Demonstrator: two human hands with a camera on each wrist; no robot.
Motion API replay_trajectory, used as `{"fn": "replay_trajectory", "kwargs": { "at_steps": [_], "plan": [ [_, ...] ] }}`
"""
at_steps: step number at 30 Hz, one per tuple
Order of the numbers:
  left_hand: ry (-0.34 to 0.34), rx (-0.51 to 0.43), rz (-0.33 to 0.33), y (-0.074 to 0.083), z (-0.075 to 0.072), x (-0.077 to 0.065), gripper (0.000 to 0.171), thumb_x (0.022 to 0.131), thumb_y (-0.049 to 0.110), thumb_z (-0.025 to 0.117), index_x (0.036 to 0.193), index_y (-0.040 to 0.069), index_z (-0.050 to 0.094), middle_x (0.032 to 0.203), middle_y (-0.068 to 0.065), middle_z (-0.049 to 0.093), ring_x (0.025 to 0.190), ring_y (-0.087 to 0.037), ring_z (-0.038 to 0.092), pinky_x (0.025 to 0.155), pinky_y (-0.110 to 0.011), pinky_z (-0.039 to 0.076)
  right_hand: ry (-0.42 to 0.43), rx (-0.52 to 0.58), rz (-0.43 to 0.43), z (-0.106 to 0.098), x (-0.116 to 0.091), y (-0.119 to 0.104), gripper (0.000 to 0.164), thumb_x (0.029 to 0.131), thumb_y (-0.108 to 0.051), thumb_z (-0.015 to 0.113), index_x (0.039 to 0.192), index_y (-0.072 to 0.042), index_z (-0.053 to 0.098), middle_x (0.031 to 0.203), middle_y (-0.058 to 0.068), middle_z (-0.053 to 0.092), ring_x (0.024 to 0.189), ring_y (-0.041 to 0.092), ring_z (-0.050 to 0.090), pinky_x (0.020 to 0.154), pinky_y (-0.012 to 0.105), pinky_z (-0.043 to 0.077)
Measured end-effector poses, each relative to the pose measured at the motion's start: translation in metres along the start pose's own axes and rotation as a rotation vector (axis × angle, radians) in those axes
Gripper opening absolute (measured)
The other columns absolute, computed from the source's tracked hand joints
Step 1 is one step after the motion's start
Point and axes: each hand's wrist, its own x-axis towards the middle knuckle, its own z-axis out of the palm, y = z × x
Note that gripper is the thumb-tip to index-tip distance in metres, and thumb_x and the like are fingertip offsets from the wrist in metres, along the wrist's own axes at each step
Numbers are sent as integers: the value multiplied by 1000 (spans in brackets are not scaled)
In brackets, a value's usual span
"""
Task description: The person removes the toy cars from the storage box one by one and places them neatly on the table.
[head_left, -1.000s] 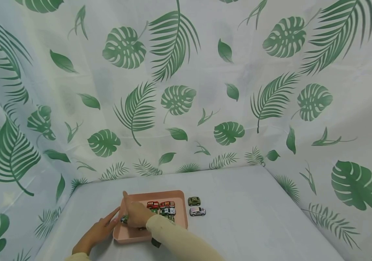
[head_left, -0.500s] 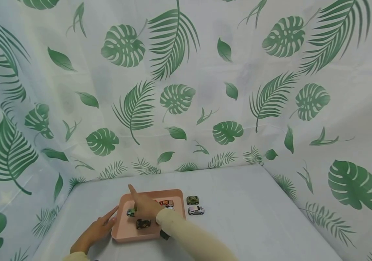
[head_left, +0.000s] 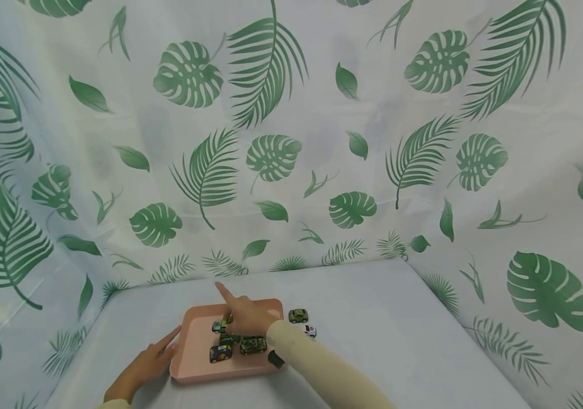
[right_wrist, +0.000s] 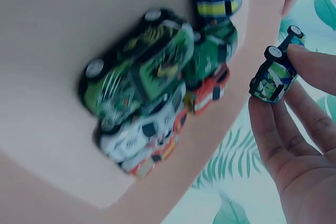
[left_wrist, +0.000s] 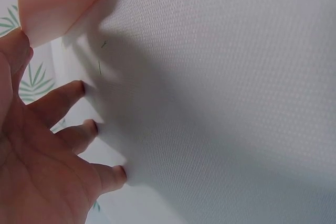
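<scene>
My right hand (head_left: 250, 317) is over the tray and pinches a small green-and-blue patterned toy car (right_wrist: 274, 81) between thumb and fingertips, its wheels turned toward the thumb. The index finger points away toward the back. Beneath, in the pink tray (head_left: 194, 369), sit several toy cars: a dark blue one (head_left: 221, 353), a green camouflage one (head_left: 253, 345), a white one (right_wrist: 142, 132) and a red one (right_wrist: 212, 87). My left hand (head_left: 144, 366) is at the tray's left side, fingers spread and fairly straight, one fingertip at the tray's outer wall in the left wrist view.
Right of the tray, a camouflage toy car (head_left: 298, 316) and a white toy car (head_left: 310, 330), partly behind the right sleeve, stand on the white tabletop (head_left: 373, 341). A leaf-printed curtain (head_left: 291, 170) encloses the table at the back and sides.
My right hand has moved right across the tray with the pinched toy car, uncovering the dark blue and camouflage cars and hiding the red and white ones in the head view. My left hand stays beside the tray.
</scene>
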Motion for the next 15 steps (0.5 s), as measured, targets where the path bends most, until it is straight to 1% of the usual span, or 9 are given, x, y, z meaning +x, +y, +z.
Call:
{"fn": "replay_trajectory", "kwargs": {
  "at_steps": [1, 3, 6, 9, 12, 15],
  "plan": [
    [0, 0, 4, -2, 1, 0, 70, 99, 61, 36, 153, 17, 32, 147, -31, 36, 129, -66, 25, 95, -80, 24, 0, 25, 12, -2, -3, 1, 113, 83, -3, 77, 157, -30, -4, 93, -4, 70, 80, 0, 62, 69, 16, 52],
    [-4, -10, 9, -3, 1, 1, 68, 100, 58, 37, 153, 17, 32, 147, -31, 36, 129, -66, 25, 95, -80, 24, 1, 56, 38, -7, -8, 3, 114, 83, -2, 77, 157, -34, -3, 93, -4, 69, 82, 0, 62, 70, 18, 52],
    [-7, -14, 9, -4, 2, 0, 68, 99, 59, 38, 153, 17, 32, 147, -30, 37, 129, -66, 26, 95, -80, 25, 1, 54, 56, -15, -14, 8, 114, 83, -4, 77, 156, -37, -3, 94, -6, 69, 87, 2, 64, 73, 20, 53],
    [-9, -21, 8, -2, 1, -1, 68, 100, 59, 37, 153, 16, 31, 147, -30, 36, 130, -65, 25, 96, -80, 24, 15, 20, 53, -21, -18, 15, 115, 82, -7, 79, 156, -37, -4, 94, -7, 69, 87, 2, 64, 74, 21, 54],
    [-10, -25, 10, -1, 0, -2, 71, 99, 60, 37, 153, 15, 31, 147, -31, 36, 130, -66, 25, 96, -80, 24, 36, 9, 39, -27, -25, 23, 114, 82, -7, 79, 156, -36, -4, 95, -7, 70, 88, 1, 64, 77, 21, 54],
    [-11, -31, 6, 0, 0, -2, 69, 100, 58, 37, 153, 15, 30, 148, -31, 36, 130, -64, 28, 97, -79, 26, 49, 29, 34, -33, -32, 30, 113, 83, -5, 77, 157, -34, -4, 97, -5, 71, 89, 2, 65, 81, 22, 54]
  ]
}}
